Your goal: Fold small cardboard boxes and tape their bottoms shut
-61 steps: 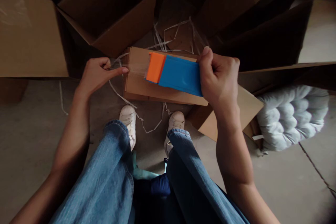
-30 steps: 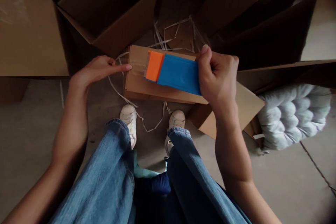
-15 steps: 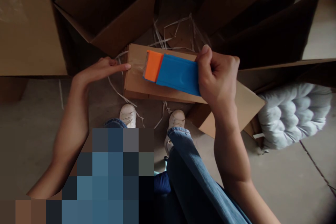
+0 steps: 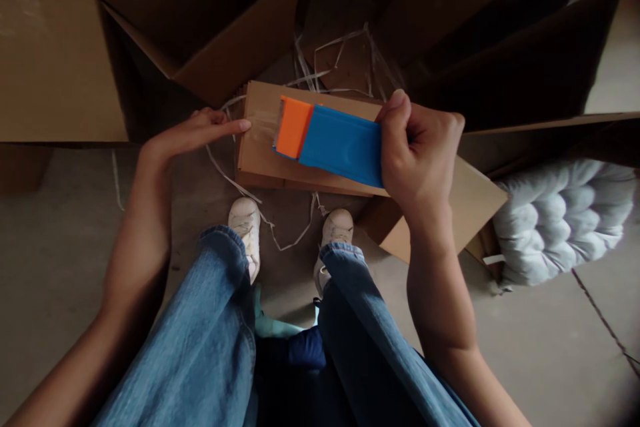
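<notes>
My right hand (image 4: 424, 150) is closed around the hidden handle of a blue and orange tape dispenser (image 4: 343, 145), its orange end facing left. The dispenser is over a long, narrow cardboard box (image 4: 260, 137) in front of my feet. Clear tape (image 4: 263, 121) shines on the left part of that box's top. At the box's left end, my left hand (image 4: 203, 128) reaches in with its index finger stretched out. The fingertip rests at the edge near the tape; the other fingers are partly bent and hold nothing visible.
Open cardboard boxes (image 4: 235, 37) stand beyond and to the left. White plastic strapping (image 4: 295, 243) lies loose on the floor around the narrow box. A smaller carton (image 4: 450, 213) and a grey tufted cushion (image 4: 565, 220) are on the right. My shoes (image 4: 337, 227) are close to the box.
My right hand and the tape dispenser have shifted very slightly right. My left fingertip stays at the box's left edge.
</notes>
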The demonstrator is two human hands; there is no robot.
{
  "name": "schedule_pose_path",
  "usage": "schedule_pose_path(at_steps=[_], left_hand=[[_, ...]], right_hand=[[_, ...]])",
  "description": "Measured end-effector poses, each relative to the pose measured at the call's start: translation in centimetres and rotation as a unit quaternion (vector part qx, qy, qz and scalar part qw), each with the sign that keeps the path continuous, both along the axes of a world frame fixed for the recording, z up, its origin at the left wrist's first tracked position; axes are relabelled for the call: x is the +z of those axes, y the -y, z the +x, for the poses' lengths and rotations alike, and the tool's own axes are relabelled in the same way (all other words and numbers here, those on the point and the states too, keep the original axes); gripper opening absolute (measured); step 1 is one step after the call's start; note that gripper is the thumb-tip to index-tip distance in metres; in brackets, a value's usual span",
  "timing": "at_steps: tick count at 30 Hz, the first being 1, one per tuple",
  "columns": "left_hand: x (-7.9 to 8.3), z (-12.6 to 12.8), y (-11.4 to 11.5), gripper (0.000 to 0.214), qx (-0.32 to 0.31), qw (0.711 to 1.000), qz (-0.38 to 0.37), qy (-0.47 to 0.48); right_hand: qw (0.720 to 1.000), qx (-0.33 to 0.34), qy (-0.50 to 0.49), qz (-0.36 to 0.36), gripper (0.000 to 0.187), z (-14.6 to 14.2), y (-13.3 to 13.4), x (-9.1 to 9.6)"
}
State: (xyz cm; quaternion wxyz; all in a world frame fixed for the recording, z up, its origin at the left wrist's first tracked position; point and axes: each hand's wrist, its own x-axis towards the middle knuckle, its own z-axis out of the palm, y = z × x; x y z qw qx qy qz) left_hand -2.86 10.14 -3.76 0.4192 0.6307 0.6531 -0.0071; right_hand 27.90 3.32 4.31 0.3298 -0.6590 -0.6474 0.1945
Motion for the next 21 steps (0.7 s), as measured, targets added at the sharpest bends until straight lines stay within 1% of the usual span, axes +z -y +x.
schedule_pose_path(at_steps=[2, 4, 6, 7, 9, 10, 11, 12, 13, 15, 16, 18, 21], left_hand=[[0.3, 0.2, 0.0, 0.064, -0.027, 0.999, -0.039, -0.005], [0.6, 0.3, 0.0, 0.066, -0.016, 0.998, -0.056, 0.001], [0.9, 0.5, 0.0, 0.067, 0.026, 0.998, -0.048, -0.011], [1.1, 0.6, 0.1, 0.069, 0.060, 0.997, -0.034, -0.032], [1.8, 1.2, 0.2, 0.080, 0.132, 0.987, 0.014, -0.090], [2.1, 1.6, 0.3, 0.084, 0.157, 0.980, 0.040, -0.117], [2.5, 2.0, 0.4, 0.083, 0.166, 0.975, 0.067, -0.132], [2.9, 2.4, 0.6, 0.076, 0.162, 0.974, 0.087, -0.133], [3.2, 2.7, 0.7, 0.064, 0.147, 0.976, 0.102, -0.122], [3.8, 3.3, 1.2, 0.042, 0.113, 0.984, 0.120, -0.075], [3.9, 3.4, 1.4, 0.037, 0.096, 0.986, 0.128, -0.050], [4.1, 3.7, 1.7, 0.033, 0.076, 0.986, 0.152, -0.010], [3.8, 4.0, 2.0, 0.026, 0.065, 0.979, 0.187, 0.043]], right_hand=[[1.000, 0.000, -0.003, 0.006, 0.054, 0.0, 0.0, 0.0], [1.000, 0.002, -0.003, 0.013, 0.054, 0.0, 0.1, -0.1], [1.000, 0.005, -0.003, 0.021, 0.053, 0.0, 0.1, -0.1], [1.000, 0.007, -0.003, 0.025, 0.053, 0.0, 0.1, -0.2], [1.000, 0.008, -0.002, 0.030, 0.052, 0.0, 0.0, -0.2], [0.999, 0.008, -0.001, 0.031, 0.052, 0.0, 0.0, -0.3], [1.000, 0.007, 0.000, 0.031, 0.053, 0.0, 0.0, -0.3], [1.000, 0.005, 0.002, 0.029, 0.054, 0.0, -0.1, -0.3], [1.000, 0.003, 0.004, 0.027, 0.054, 0.1, -0.1, -0.3], [1.000, 0.000, 0.007, 0.026, 0.056, 0.1, -0.1, -0.3], [1.000, 0.001, 0.007, 0.026, 0.057, 0.1, -0.1, -0.3], [1.000, 0.005, 0.006, 0.029, 0.057, 0.1, -0.1, -0.3], [0.999, 0.007, 0.005, 0.034, 0.057, 0.1, -0.1, -0.4]])
